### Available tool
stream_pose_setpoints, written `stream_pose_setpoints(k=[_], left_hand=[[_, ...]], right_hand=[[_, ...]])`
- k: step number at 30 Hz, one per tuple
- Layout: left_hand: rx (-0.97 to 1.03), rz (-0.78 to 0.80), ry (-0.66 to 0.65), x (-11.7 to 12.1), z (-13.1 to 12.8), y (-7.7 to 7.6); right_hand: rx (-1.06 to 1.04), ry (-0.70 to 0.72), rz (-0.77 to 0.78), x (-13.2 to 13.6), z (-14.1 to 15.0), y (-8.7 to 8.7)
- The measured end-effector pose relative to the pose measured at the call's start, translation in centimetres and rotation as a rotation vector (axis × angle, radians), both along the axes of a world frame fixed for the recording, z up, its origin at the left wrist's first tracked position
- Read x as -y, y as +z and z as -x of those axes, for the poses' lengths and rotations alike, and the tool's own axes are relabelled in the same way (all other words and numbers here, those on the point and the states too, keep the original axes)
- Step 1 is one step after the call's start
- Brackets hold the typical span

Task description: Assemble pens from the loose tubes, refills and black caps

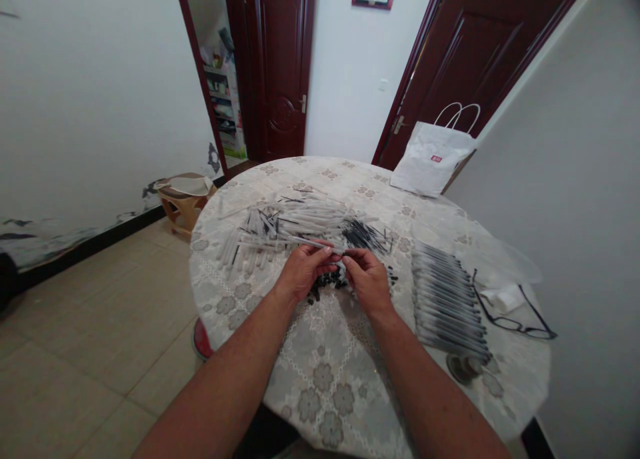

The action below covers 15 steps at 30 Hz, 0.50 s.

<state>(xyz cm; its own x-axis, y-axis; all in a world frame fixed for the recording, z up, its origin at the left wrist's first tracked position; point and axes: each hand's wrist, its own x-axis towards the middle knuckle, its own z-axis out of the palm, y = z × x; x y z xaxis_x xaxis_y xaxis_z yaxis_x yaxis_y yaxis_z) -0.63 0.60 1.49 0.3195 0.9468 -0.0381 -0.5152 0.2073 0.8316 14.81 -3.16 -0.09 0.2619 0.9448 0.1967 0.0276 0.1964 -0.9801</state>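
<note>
A pale, slim pen barrel (320, 245) is held level above the table. The fingers of my left hand (303, 269) close around it. At its right end, my right hand (369, 282) pinches its fingertips together; whatever small part may be between them is hidden. Small black pen parts (327, 279) lie in a heap under my hands. Beyond my hands spreads a pile of whitish pen barrels (310, 215), and thin dark refills (361, 234) lie bunched at its right side. To the right of my right hand, finished-looking pens (445, 299) form a neat row.
Everything rests on a round table with a floral cloth (325, 379). Black-framed glasses (515, 324) and a white roll-like item (503, 297) sit at the right edge, near a small round dark object (465, 369). A white paper bag (433, 159) stands at the back right.
</note>
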Motion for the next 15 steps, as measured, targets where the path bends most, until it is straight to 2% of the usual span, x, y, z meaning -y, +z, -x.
stream_pose_setpoints(k=[5,15], left_hand=[[-0.053,-0.007,-0.002,-0.03,0.07,-0.16],[-0.036,0.007,-0.006,0.02,0.05,0.01]], right_hand=[[0.111,-0.050,0.001,0.13,-0.34,0.13],[0.214,-0.083,-0.050,0.42,-0.27,0.58]])
